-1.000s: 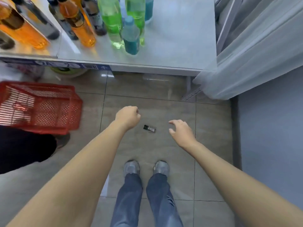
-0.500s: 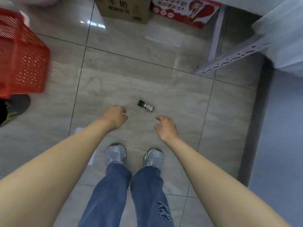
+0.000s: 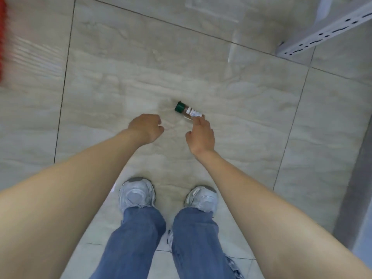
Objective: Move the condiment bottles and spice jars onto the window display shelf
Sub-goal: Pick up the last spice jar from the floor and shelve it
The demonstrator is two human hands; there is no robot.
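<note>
A small spice jar [image 3: 188,111] — green cap, white label, brownish contents — lies on its side on the floor, its base end at the right hand's fingertips [image 3: 196,118].

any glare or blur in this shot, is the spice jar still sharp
Head view: glare patches on the glossy floor tiles; the red basket at left edge is motion-smeared; the spice jar stays fairly sharp, green cap clear, label unreadable; wide-angle bends the tile lines.
</note>
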